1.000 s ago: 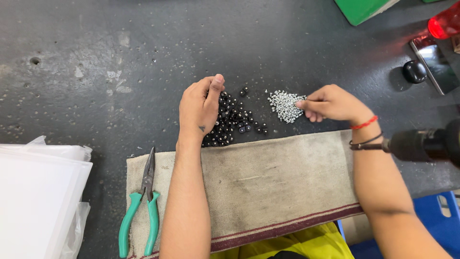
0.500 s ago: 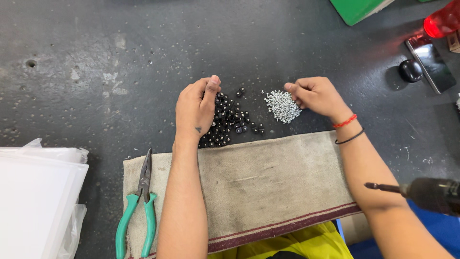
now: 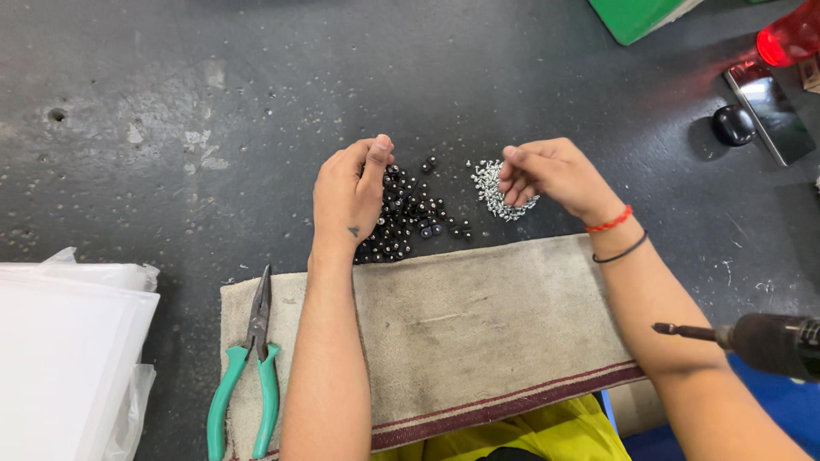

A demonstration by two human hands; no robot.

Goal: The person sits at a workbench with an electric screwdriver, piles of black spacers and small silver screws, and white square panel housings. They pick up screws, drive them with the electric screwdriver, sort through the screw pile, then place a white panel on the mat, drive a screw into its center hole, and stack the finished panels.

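My left hand (image 3: 348, 195) rests at the left edge of a pile of small black round pieces (image 3: 412, 218) on the dark worktop, thumb and forefinger pinched together. Whatever sits between those fingertips is hidden. My right hand (image 3: 551, 175) is curled over a small heap of silver screws (image 3: 493, 189), its fingertips touching the heap. I cannot tell whether it holds a screw. Both forearms lie across a worn beige cloth (image 3: 478, 316).
Green-handled pliers (image 3: 243, 376) lie on the cloth's left end. A stack of white plastic sheets (image 3: 60, 358) is at the lower left. A power screwdriver (image 3: 756, 341) pokes in at the lower right. A phone (image 3: 769, 102), black knob (image 3: 733, 125), red object (image 3: 790, 38) and green box (image 3: 641, 17) sit far right.
My right hand slid left from the far side of the screw heap to over it. The power screwdriver dropped lower on the right. My left hand stayed put.
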